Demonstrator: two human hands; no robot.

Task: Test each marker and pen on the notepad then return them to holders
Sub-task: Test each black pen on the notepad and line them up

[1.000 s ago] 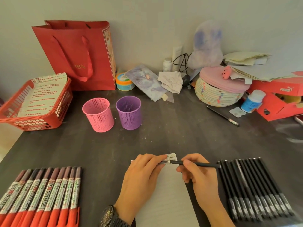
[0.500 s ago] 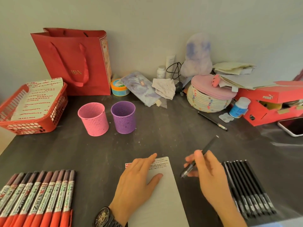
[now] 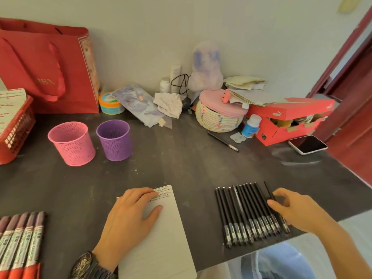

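Right, left hand [image 3: 128,216] is spread flat on the notepad [image 3: 161,238], pinning it. Right hand [image 3: 291,208] curls over the end pen [image 3: 268,190] of the black row beside its thumb; can't tell if gripped. Likely pen-testing step. Next needs a clean single-pen pick, a scribble, then purple holder [image 3: 114,139] far ahead.

A dark grey desk [image 3: 181,168] spreads under the left hand [image 3: 128,220] and the right hand [image 3: 298,210]. Beyond both rises a plain pale wall [image 3: 241,37]. Right of the right hand stand a dark red door frame [image 3: 342,53] and pale floor [image 3: 358,223].
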